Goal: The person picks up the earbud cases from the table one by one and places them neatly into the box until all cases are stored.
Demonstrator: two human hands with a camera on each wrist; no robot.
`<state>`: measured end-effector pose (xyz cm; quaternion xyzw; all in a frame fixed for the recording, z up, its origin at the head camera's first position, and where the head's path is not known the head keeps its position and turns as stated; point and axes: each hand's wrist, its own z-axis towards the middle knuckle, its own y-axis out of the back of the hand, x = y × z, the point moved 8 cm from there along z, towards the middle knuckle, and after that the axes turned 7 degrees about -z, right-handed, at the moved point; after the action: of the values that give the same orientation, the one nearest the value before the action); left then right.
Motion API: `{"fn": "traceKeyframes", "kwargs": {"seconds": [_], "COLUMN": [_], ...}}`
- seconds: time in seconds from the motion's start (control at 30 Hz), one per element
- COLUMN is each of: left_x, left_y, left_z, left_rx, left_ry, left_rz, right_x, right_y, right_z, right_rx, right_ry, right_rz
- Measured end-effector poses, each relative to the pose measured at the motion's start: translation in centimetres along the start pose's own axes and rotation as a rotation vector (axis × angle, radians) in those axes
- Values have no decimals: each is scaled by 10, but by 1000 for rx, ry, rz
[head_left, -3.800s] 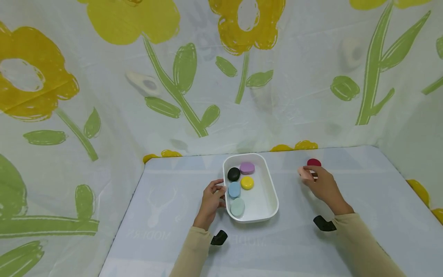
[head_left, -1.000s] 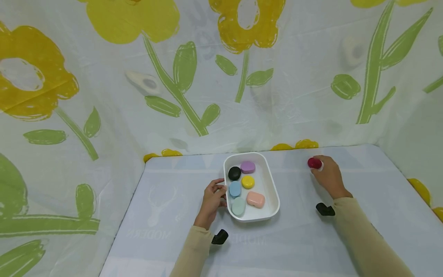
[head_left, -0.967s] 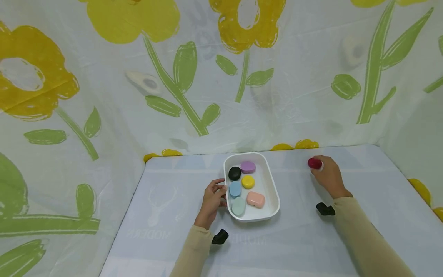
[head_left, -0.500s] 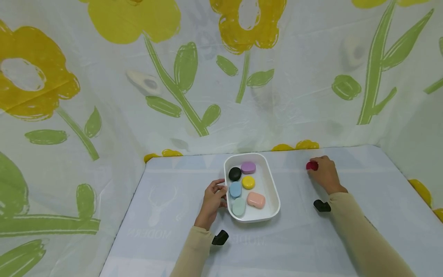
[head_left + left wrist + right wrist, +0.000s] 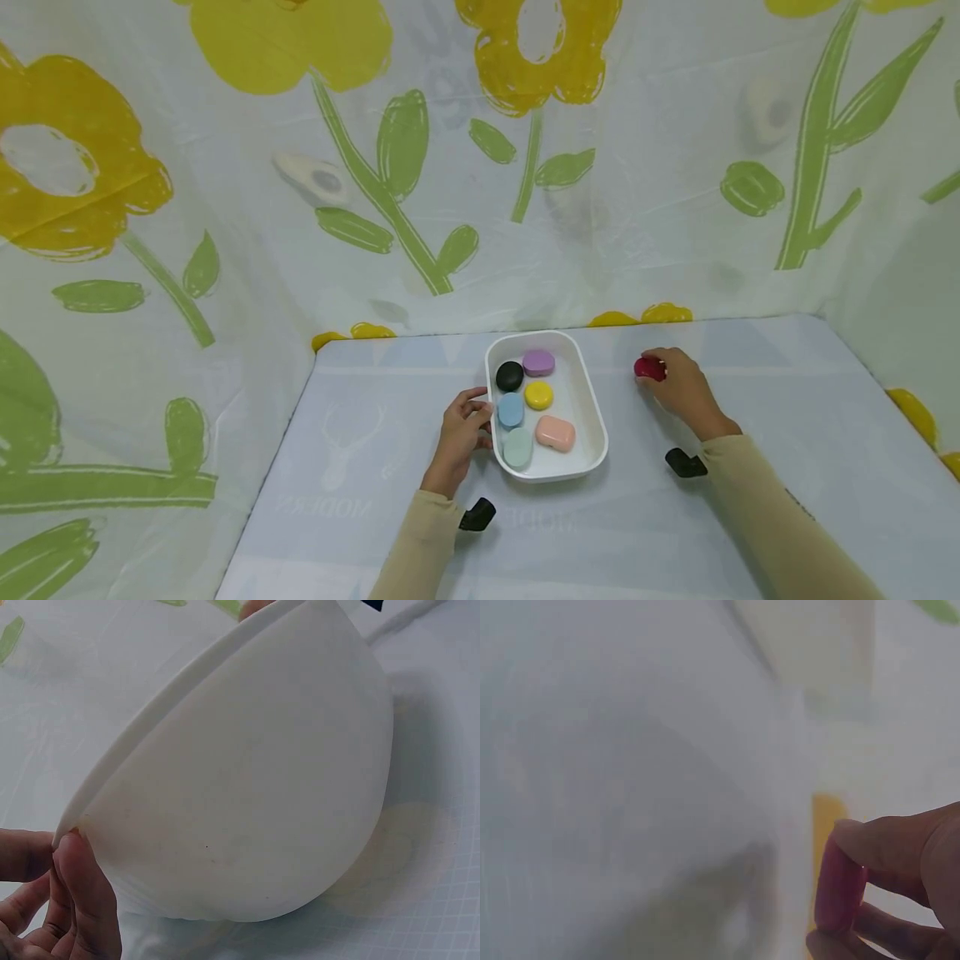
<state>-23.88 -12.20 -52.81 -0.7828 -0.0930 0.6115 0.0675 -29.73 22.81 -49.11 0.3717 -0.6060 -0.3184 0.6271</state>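
Note:
A white oval tray (image 5: pixel 592 417) sits mid-table holding several small coloured cases: black (image 5: pixel 509 376), purple (image 5: pixel 537 362), yellow (image 5: pixel 537 394), blue (image 5: pixel 511 409), pale green (image 5: pixel 517 447) and pink (image 5: pixel 555 432). My left hand (image 5: pixel 463 427) holds the tray's left rim; in the left wrist view a fingertip (image 5: pixel 75 859) presses the rim of the tray (image 5: pixel 247 802). My right hand (image 5: pixel 675 387) pinches a dark red case (image 5: pixel 648 369) just above the table, right of the tray. The right wrist view shows the red case (image 5: pixel 838 889) edge-on between my fingers.
The table (image 5: pixel 360 433) has a pale cloth with a faint printed pattern. Flowered fabric walls (image 5: pixel 225 208) close it in at the back and both sides. Open tabletop lies left of the tray and along the front edge.
The pink case went from my right hand into the tray. My right hand then took the red case at the back right and has carried it leftward toward the tray. The left hand stayed put.

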Motion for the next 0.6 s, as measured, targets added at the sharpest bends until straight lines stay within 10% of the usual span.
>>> {"fn": "traceKeyframes", "kwargs": {"seconds": [0.6], "left_x": [0], "left_y": [1], "left_z": [0], "left_rx": [-4], "left_ry": [-3], "left_rz": [-2], "right_x": [114], "right_y": [8], "right_z": [-41], "right_rx": [-33], "right_ry": [278], "right_rz": [124]}}
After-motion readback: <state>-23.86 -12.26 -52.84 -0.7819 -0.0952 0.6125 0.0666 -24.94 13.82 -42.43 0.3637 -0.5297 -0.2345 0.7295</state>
